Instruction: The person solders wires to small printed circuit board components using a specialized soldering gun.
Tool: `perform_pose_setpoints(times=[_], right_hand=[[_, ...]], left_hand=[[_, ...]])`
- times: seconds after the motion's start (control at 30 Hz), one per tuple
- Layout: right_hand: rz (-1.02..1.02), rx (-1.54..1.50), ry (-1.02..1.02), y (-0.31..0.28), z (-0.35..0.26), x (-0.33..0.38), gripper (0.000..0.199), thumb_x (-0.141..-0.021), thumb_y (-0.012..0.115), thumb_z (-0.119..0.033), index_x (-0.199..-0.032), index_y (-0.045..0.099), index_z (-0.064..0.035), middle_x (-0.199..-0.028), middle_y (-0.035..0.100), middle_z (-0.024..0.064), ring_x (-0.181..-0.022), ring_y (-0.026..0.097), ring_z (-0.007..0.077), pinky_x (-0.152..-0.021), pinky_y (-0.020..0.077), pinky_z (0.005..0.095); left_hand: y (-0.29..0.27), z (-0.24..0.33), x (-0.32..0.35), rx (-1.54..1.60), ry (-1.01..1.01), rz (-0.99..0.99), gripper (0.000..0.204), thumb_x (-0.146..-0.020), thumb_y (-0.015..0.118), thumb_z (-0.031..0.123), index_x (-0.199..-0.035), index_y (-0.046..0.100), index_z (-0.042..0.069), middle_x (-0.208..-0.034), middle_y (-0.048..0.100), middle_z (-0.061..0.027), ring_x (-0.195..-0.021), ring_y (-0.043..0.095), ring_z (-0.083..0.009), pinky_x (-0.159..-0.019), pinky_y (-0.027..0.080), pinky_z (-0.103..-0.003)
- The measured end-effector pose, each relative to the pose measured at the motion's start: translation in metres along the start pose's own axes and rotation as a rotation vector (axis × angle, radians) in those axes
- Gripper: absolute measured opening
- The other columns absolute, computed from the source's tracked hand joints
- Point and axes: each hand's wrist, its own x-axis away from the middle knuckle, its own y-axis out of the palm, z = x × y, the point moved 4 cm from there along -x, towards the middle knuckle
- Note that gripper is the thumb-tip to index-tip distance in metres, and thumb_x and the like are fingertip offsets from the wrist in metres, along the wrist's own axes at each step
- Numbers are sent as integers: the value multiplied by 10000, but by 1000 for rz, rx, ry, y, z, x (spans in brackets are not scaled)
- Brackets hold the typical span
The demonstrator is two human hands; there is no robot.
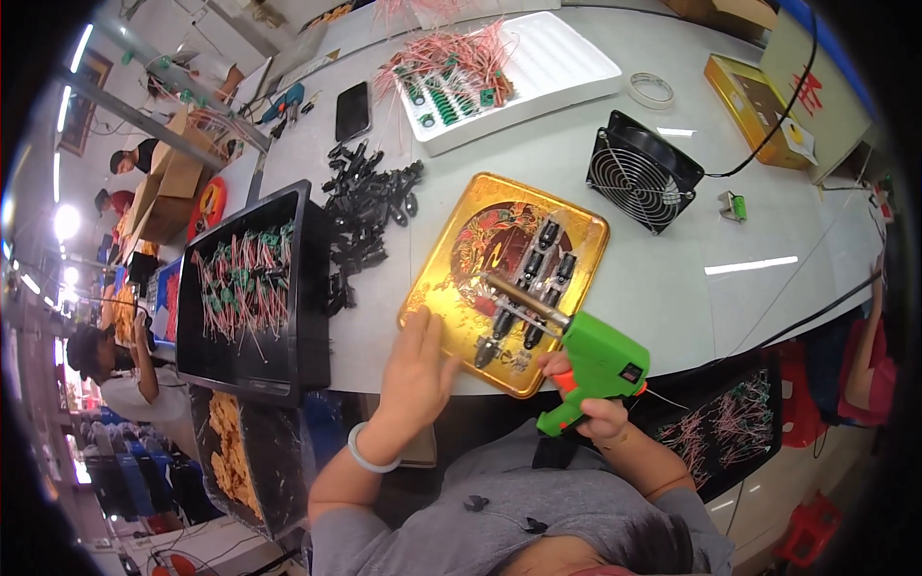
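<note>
I look partway: right hand (603, 419) gripping the green gun (607, 353), left hand (415, 372) open, casings (534, 264) lined up just ahead, loose heap (370, 197) waiting beyond.

The person had two hands in view, one left hand (417, 379) and one right hand (605, 420); there was one green glue gun (597, 353); one gold tray (440, 271); at least five black pieces (548, 233) on it; one heap of black parts (363, 192), too tangled to count; on the counter (663, 307) also one white tray (571, 60), one black bin (313, 288), one fan (642, 176), one phone (352, 112).
</note>
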Motion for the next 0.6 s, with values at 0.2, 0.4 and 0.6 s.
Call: perform_pose_setpoints(times=[0.2, 0.4, 0.6], right_hand=[[6, 127, -40, -7, -40, -11, 540, -603, 567, -310, -988, 517, 65, -928, 528, 192, -916, 518, 283, -908, 395, 463], [60, 299, -226, -42, -74, -13, 551, -616, 561, -344, -973, 518, 74, -874, 529, 190, -820, 514, 275, -753, 419, 375], [60, 199, -228, -53, -77, -14, 566, -636, 586, -313, -1053, 494, 60, -897, 539, 176, -795, 499, 253, -697, 396, 352]], left_hand=[[-15, -14, -36, 38, 61, -156, 300, -774, 571, 114, -1048, 550, -7, -1095, 525, -207, -980, 518, -370, -858, 419, -417], [-66, -68, -181, -281, 51, -111, 180, -756, 527, 204, -746, 662, 84, -749, 622, -143, -733, 598, -312, -691, 461, -423], [-54, -155, -328, -425, -284, 254, 130, -755, 575, 224, -775, 688, 164, -793, 654, -74, -794, 607, -258, -766, 387, -430]])
